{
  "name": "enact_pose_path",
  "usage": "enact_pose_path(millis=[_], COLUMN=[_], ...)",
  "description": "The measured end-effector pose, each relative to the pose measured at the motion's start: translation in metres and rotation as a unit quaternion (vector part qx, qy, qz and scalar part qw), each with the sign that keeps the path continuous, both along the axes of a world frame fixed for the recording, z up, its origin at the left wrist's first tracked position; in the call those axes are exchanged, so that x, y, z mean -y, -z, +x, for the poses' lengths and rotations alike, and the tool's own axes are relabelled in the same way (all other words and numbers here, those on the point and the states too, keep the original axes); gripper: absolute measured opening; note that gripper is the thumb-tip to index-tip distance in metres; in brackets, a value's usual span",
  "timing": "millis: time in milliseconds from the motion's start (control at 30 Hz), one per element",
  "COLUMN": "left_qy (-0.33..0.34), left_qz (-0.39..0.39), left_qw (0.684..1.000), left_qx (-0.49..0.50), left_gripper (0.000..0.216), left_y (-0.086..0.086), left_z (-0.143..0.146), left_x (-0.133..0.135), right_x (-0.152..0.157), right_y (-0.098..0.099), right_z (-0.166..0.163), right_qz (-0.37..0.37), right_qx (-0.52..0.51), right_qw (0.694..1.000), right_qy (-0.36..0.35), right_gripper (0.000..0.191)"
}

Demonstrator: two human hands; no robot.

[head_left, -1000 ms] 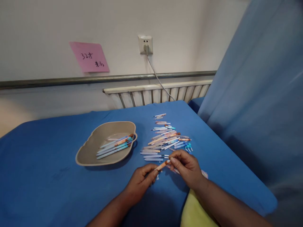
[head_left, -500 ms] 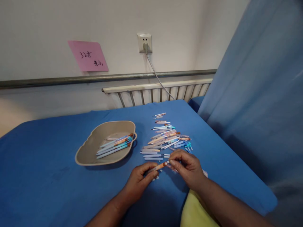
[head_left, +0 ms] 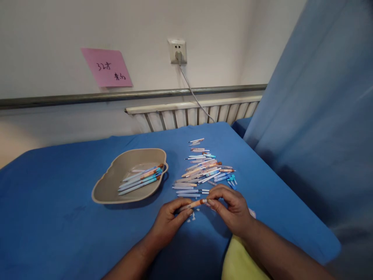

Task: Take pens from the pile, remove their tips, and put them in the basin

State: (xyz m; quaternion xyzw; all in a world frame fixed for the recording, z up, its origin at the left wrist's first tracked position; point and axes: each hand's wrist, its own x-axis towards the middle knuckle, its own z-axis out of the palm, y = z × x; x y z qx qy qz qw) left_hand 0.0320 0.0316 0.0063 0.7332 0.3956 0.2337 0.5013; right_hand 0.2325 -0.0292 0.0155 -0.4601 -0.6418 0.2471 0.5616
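Note:
Between my two hands lies an orange and brown pen, tilted slightly up to the right. My left hand pinches its lower barrel between thumb and fingers. At the brown end, the thumb and forefinger of my right hand close on the pen's tip end; a small pale part shows there. Just beyond my hands is a spread of pen barrels and white refills, in blue, orange and grey. Small white bits lie on the cloth beneath the pen.
A beige tray with several pens in it stands to the left. Blue cloth covers the table. Short blue and teal pieces lie right of the pile. A blue curtain hangs at right; a wall socket holds a plug.
The pen has tipped a little flatter between my hands, and its brown end sits slightly farther left. My left fingers have shifted slightly along the barrel.

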Motion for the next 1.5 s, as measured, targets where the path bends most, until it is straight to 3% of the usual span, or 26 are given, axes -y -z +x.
enact_pose_path(millis=[900, 1333, 1500], left_qy=[0.018, 0.029, 0.029], left_qz=[0.172, 0.120, 0.113], left_qw=[0.982, 0.990, 0.991], left_qx=[-0.082, -0.074, -0.065], left_gripper=[0.018, 0.019, 0.018], left_y=[0.005, 0.007, 0.009], left_z=[-0.010, -0.009, -0.009], left_x=[-0.009, -0.009, -0.010], right_x=[-0.003, -0.007, -0.013], right_y=[0.008, 0.009, 0.012], right_z=[0.000, -0.008, -0.010], right_qz=[0.001, -0.008, -0.110], right_qx=[0.107, -0.009, -0.144], right_qw=[0.994, 1.000, 0.983], right_qy=[0.000, -0.006, -0.038], right_gripper=[0.010, 0.009, 0.011])
